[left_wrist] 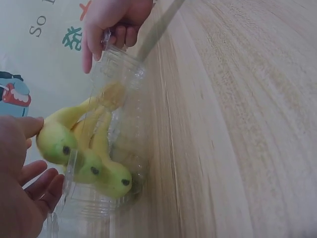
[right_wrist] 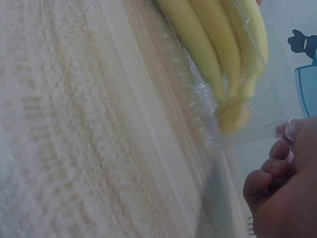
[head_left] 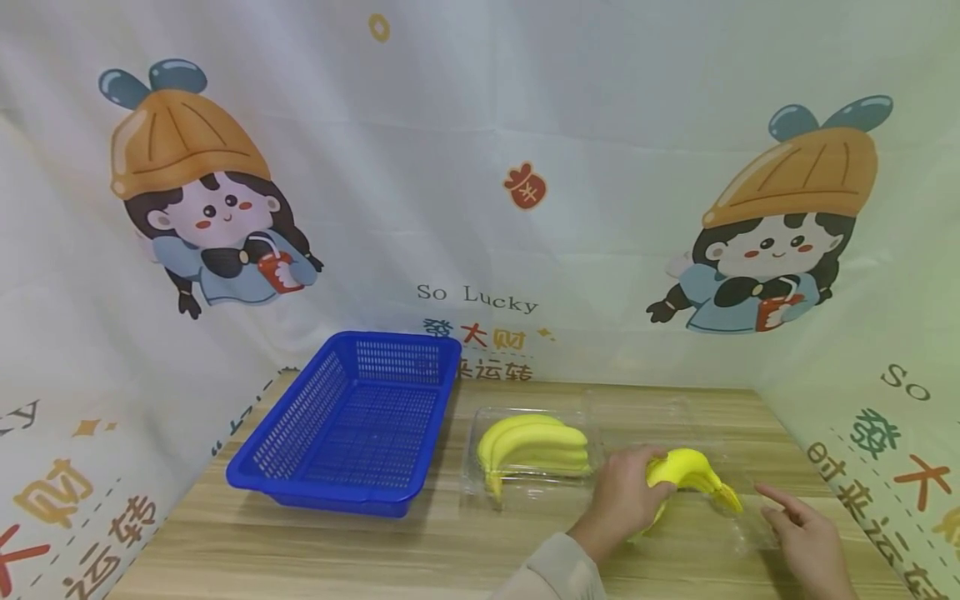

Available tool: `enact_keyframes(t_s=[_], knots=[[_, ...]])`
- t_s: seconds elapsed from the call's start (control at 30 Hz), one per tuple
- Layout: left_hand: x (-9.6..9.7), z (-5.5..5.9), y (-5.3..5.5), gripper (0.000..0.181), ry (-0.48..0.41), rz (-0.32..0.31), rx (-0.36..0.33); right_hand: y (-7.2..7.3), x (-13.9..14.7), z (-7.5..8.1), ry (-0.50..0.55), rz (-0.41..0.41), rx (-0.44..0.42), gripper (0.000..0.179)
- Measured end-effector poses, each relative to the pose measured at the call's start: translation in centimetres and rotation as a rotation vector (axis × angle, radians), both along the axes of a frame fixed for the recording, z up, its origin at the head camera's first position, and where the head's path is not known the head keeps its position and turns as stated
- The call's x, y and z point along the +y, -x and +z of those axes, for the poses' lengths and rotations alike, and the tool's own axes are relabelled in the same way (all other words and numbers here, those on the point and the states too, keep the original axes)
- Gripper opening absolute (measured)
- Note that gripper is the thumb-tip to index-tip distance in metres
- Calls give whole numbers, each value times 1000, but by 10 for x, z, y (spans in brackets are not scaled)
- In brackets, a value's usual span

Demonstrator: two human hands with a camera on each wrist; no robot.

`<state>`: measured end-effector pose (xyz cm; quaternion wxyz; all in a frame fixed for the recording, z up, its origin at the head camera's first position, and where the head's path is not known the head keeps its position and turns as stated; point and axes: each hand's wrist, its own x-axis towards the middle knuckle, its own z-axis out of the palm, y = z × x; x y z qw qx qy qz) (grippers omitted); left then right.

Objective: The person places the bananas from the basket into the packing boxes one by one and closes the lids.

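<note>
In the head view, my left hand (head_left: 626, 496) holds the near-left part of a bunch of yellow bananas (head_left: 693, 467). Its thumb touches one banana (left_wrist: 54, 141) in the left wrist view, while the other fingers curl beside the box wall. The bunch lies in a clear plastic box (left_wrist: 133, 124). At the box's right end, my right hand (head_left: 810, 537) pinches a clear edge tab (right_wrist: 290, 129), index finger extended and other fingers curled. The stem end (right_wrist: 233, 116) points toward that hand.
Left of this box sits a second clear plastic box (head_left: 472, 492) with another banana bunch (head_left: 532, 446). A blue slotted basket (head_left: 337, 496) stands further left on the wooden table (head_left: 300, 550). A printed cloth (head_left: 480, 100) surrounds the table's back and sides.
</note>
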<state>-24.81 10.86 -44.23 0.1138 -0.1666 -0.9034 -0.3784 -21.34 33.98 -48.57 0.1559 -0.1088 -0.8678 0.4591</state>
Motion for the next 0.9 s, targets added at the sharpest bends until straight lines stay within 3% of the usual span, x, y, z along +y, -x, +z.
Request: enact_keyframes(t_s=[0.17, 0.4, 0.63, 0.77, 0.9], knots=[[-5, -2, 0, 35, 3, -28, 8, 0, 1, 1, 3, 23, -13, 38], [-10, -6, 2, 34, -42, -16, 2, -2, 2, 3, 21, 44, -47, 40], [-16, -5, -1, 35, -117, 9, -47, -1, 4, 10, 0, 25, -148, 42], [-19, -5, -2, 34, -183, 16, -64, 0, 5, 14, -71, -7, -90, 38], [-20, -3, -2, 34, -253, 20, -72, 1, 5, 22, -147, 26, -1, 34]])
